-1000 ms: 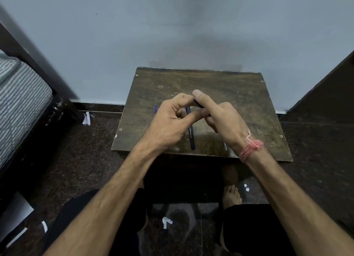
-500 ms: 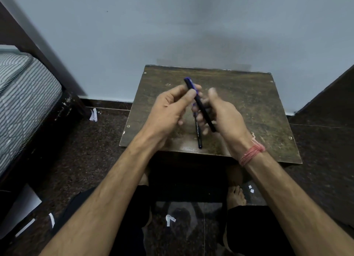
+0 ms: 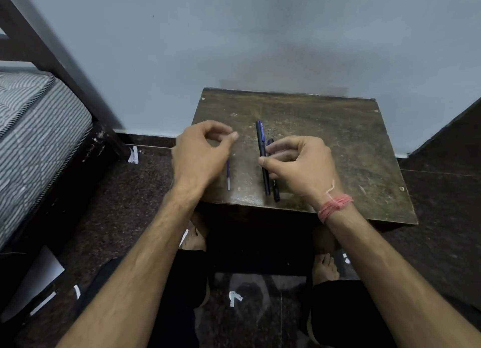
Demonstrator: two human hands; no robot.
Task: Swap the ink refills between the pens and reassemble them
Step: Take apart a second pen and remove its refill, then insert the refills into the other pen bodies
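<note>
On the small table (image 3: 338,128), two pens (image 3: 263,155) lie side by side, pointing away from me. My right hand (image 3: 299,162) touches them, fingers loose. My left hand (image 3: 200,152) hangs empty beside the refill (image 3: 228,174).

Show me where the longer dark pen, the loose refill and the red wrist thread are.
Longer dark pen (image 3: 263,155): head view, middle of its barrel, beside the right thumb.
Loose refill (image 3: 228,174): head view, purple shaft, lying on the table.
Red wrist thread (image 3: 335,205): head view, the wraps around the right wrist.
</note>
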